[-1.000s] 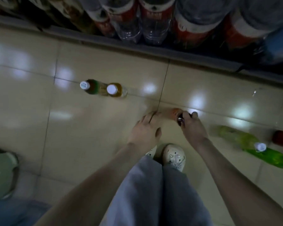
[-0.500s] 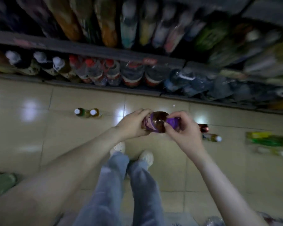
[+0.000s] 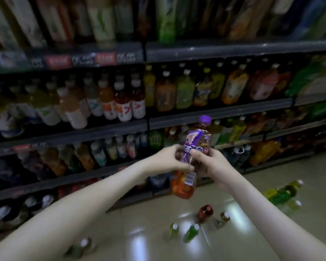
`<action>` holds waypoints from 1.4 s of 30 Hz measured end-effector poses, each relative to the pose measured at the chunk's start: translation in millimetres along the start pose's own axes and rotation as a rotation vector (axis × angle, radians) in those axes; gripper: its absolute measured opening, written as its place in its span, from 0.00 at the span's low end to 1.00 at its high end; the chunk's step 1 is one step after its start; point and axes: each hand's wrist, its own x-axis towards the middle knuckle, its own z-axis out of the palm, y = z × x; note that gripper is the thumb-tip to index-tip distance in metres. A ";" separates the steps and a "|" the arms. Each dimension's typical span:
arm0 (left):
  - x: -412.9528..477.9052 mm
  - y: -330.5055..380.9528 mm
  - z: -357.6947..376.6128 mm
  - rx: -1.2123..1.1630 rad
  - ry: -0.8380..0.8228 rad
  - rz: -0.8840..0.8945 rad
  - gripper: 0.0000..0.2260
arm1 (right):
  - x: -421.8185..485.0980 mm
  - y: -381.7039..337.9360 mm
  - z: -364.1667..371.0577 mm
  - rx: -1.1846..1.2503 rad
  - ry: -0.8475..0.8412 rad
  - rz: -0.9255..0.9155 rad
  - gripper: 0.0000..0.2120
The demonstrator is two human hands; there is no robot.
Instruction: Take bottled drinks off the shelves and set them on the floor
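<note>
Fingers [image 3: 174,150] of left hand [image 3: 167,159] and right hand [image 3: 213,162] clamped round the middle of a clear plastic bottle with purple cap, purple label and amber drink [image 3: 200,135]. Half a second ago held sideways, low over the floor. Now raised in front of the dark metal shelves [image 3: 215,112], almost upright, cap leaning a little to the right, base toward the glossy beige tiled floor [image 3: 139,240]. White barcode patch on the lower part. Below, on the floor: a dark red bottle [image 3: 205,213], small green bottles [image 3: 191,232] and, well apart on the right, a yellow-green group of bottles [image 3: 282,194]. Bare tiles between these and the shelf foot.
</note>
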 end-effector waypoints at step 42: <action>498.4 487.4 292.8 -0.110 0.354 0.318 0.10 | 122.5 -248.5 -730.6 0.147 0.357 -0.508 0.22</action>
